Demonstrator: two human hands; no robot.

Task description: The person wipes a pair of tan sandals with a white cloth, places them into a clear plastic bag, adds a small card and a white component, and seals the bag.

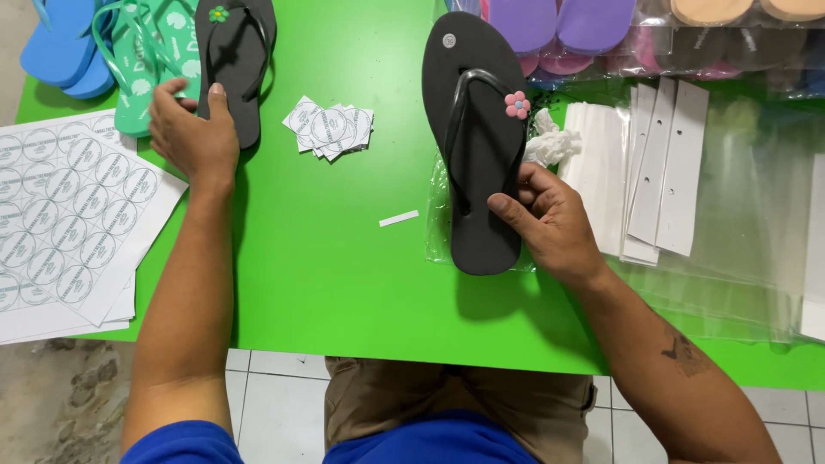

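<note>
head view: right hand grips the heel edge of a black flip-flop with pink flower, lying on a clear bag on the green table. left hand, fingers loosely spread, rests on a second black flip-flop beside cut round stickers.

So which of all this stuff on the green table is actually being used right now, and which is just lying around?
In hand:
- black foam flip-flop with pink flower, held by the right hand
- black foam flip-flop with green flower, under the left hand

Lying about:
- mint-green flip-flops
- blue flip-flops
- pile of cut round stickers
- white sticker sheets
- white card strips
- clear plastic bags
</note>
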